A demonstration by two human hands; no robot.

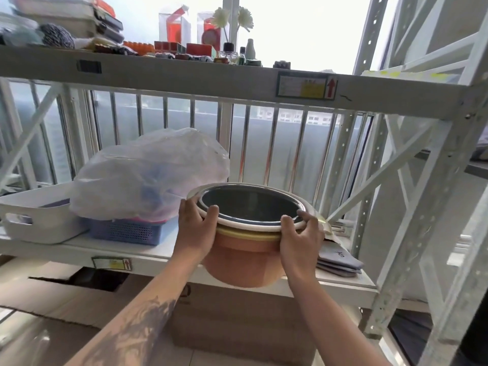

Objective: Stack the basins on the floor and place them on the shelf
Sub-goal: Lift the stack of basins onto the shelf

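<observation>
A nested stack of basins point(241, 262) is held up in front of the lower shelf board point(124, 249): an orange one outermost, a yellow rim above it, a white rim, and a dark grey basin innermost. My left hand point(196, 225) grips the stack's left rim, thumb over the white edge. On the right rim my right hand point(301, 237) grips the same way. The stack's bottom hangs at about the level of the shelf's front edge, which it overlaps; whether it touches the board I cannot tell.
On the lower shelf stand a white bin point(39, 220), a blue perforated basket point(126, 231) under a bulging clear plastic bag point(150, 175), and folded grey cloths point(340, 260) at the right. The upper shelf point(184, 77) carries toys and bottles. Cardboard boxes point(237, 320) sit below.
</observation>
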